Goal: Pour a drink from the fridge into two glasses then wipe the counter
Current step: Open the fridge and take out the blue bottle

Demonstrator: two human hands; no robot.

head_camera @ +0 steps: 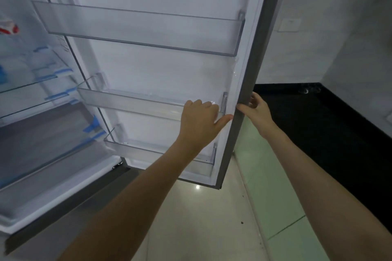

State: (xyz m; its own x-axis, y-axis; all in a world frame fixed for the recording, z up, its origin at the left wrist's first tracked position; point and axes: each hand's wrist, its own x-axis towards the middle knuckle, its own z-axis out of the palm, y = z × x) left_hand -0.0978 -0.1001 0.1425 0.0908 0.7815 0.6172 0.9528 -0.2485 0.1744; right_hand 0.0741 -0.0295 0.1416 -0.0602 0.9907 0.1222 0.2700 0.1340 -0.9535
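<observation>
Fridge door (pixel 161 65) fills frame centre, open; left hand (pixel 199 121) on its middle shelf (pixel 131 103); right hand (pixel 257 110) grips door's edge.

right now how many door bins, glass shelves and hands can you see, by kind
door bins: 3
glass shelves: 2
hands: 2, left hand on the middle bin, right hand on the fridge door edge
total: 7
</observation>
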